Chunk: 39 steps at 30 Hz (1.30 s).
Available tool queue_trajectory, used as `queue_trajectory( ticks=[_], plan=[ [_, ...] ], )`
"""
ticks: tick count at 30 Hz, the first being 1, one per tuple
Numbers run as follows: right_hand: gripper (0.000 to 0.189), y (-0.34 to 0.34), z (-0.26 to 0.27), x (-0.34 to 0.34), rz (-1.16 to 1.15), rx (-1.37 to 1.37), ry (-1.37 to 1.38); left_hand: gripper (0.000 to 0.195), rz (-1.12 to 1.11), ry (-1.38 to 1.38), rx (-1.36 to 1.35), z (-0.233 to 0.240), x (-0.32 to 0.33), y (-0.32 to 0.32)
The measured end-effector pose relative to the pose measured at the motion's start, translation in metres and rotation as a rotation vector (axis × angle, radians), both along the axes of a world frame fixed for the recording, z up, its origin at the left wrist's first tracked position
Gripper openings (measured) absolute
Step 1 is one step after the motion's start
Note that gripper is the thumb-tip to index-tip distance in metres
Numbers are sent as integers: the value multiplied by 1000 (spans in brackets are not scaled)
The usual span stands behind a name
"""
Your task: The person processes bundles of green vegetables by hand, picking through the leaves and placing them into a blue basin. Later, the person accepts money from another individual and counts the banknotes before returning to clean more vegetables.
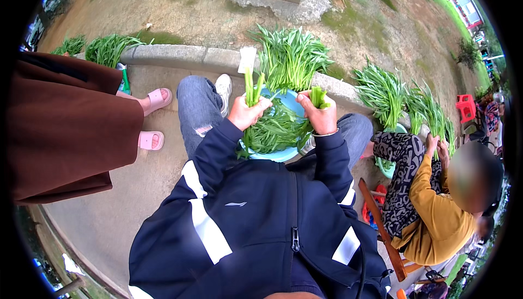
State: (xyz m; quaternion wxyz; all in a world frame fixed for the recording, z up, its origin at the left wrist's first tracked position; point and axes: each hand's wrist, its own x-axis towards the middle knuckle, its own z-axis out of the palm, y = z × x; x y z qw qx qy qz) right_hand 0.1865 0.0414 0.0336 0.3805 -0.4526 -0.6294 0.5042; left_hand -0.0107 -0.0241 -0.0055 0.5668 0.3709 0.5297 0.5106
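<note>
My left hand (248, 113) grips a few light-green stems, likely water spinach (253, 88), their cut ends pointing up and leaves hanging down over the basin's left side. A short bunch of thick green stem pieces (318, 97) sits in my right hand (320, 113), at the basin's right side. A thin pale strand spans from my left fingers toward the right. Between and below both hands stands a light-blue plastic basin (278, 157) holding loose leafy greens (276, 133). Just beyond it, a big pile of long-stemmed leafy greens (292, 60) lies across the stone curb.
A white paper or packet (247, 60) lies on the stone curb (163, 55). At left stands a person in a brown garment (77, 127) and pink slippers. At right a seated person in a mustard top (441, 225) handles greens (429, 111) beside a green basin (386, 168).
</note>
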Motion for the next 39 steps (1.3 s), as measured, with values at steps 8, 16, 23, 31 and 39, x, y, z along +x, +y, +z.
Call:
queue_trajectory(
  ticks=[8,16,23,31,39],
  plan=[
    [17,0,-31,-4,-59,-69,41,21,-77,-364,-17,8,4,2],
    [24,-11,2,-22,149,-214,275,19,-120,-340,-23,9,18,2],
    [18,-8,0,-24,87,-122,271,24,-73,-151,105,6,20,4],
    [12,4,16,3,-9,-126,293,25,-155,-254,57,6,8,5],
    [12,-16,19,-30,214,-179,220,20,-267,-308,19,9,11,3]
  ],
)
